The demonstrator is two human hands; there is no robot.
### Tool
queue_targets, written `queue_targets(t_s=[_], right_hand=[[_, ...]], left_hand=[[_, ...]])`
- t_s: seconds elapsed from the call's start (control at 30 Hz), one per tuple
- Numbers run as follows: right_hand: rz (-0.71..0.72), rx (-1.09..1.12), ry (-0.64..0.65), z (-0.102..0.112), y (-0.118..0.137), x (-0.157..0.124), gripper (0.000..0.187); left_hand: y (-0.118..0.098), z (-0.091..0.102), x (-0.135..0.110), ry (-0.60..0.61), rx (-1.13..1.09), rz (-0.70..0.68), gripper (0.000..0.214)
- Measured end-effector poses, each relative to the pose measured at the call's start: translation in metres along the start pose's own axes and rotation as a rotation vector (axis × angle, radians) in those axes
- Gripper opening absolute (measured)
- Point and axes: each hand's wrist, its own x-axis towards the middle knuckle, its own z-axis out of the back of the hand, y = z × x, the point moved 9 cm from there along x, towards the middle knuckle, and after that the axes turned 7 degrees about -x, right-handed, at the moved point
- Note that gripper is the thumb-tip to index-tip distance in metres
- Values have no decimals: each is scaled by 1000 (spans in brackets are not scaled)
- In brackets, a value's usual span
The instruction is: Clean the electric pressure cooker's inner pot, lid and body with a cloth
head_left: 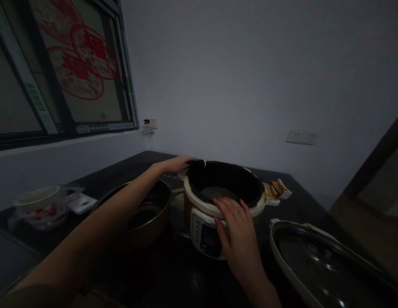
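Observation:
An open electric cooker (199,214) with a white rim, a brown body and a front control panel stands on a dark countertop (173,273). Its dark inside is bare of a pot. My left hand (178,164) reaches across to the cooker's far left rim, fingers laid over the edge. My right hand (236,229) rests flat on the near rim and front, fingers spread, a ring on one finger. A dark metal pot (144,214) sits just left of the cooker, under my left forearm.
The cooker's lid (317,261) lies at the right front. A bowl in a plastic bag (41,207) and a small white device (83,203) sit at the left. Wall sockets (301,137) are behind, and a window (64,72) is at the upper left.

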Motion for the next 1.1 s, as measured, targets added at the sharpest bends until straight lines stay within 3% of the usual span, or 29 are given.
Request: queue_targets(t_s=[0.2,0.5,0.67,0.73,0.83,1.0,1.1], right_hand=[[-14,1,-10,2,0,1,31],[5,61,5,3,-2,1,36],[-13,274,-3,12,-6,-2,42],[-98,410,-32,19,-15,-6,42],[-257,521,-119,30,-33,-14,35],[-371,456,-216,45,-48,-33,27],[-435,404,-235,53,-55,-47,26]], left_hand=[[-7,-2,-37,-177,-38,107,40],[-41,-13,-98,-424,-93,216,38],[-63,-47,-130,-587,-188,201,45],[-75,-63,-144,-734,-299,101,50],[-91,-92,-154,-799,-315,-4,57],[-119,-131,-155,-691,-60,-237,60],[-118,-139,-161,-625,141,-442,57]])
